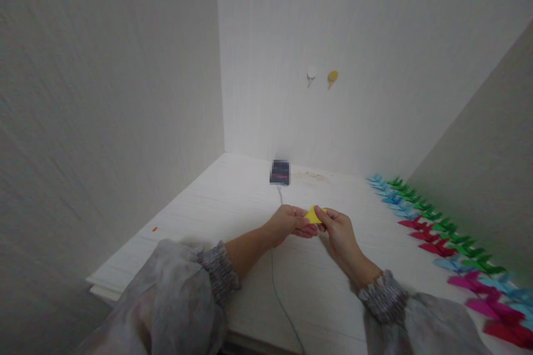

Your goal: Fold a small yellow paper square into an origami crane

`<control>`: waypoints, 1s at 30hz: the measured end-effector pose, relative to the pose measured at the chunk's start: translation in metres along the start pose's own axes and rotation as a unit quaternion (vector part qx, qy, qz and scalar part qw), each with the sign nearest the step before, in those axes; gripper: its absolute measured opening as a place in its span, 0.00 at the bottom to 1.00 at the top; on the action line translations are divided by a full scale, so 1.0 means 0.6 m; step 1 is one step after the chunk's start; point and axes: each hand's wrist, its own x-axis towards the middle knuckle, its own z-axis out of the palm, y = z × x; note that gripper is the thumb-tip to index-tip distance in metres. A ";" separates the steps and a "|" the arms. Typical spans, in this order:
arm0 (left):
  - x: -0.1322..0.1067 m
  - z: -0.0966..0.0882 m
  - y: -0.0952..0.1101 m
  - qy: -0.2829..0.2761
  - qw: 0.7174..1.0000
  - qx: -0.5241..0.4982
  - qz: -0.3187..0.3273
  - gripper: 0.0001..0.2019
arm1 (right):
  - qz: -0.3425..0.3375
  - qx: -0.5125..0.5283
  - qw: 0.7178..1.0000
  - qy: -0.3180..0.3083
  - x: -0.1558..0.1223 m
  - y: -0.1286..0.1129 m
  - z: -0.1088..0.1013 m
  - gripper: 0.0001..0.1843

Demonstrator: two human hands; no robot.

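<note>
Above the middle of the white table, a small piece of folded yellow paper (pixel 313 215) is held between my two hands. My left hand (pixel 289 223) pinches its left edge, the other fingers lying beneath it. On the right side, my right hand (pixel 339 228) grips the paper with the thumb on top. The paper looks roughly triangular; its lower side is partly hidden by the fingers.
Rows of folded paper cranes (pixel 445 226) in green, blue, red and pink line the table's right side. A dark device (pixel 280 172) with a cable (pixel 278 288) stands near the back wall. An orange scrap (pixel 155 228) lies on the left. Two hooks (pixel 332 76) hang on the wall.
</note>
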 end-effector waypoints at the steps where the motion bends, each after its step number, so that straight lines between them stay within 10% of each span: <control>1: 0.001 -0.001 -0.001 -0.002 1.000 0.001 0.001 0.09 | 0.001 -0.002 1.000 0.001 0.001 0.000 -0.001 0.20; 16: -0.004 -0.001 0.002 0.042 0.996 0.073 -0.002 0.11 | 0.026 0.023 0.998 -0.050 -0.004 0.000 0.007 0.13; 30: 0.000 -0.003 -0.004 -0.006 1.000 0.018 0.007 0.14 | 0.031 0.012 0.999 0.039 0.001 0.005 0.006 0.19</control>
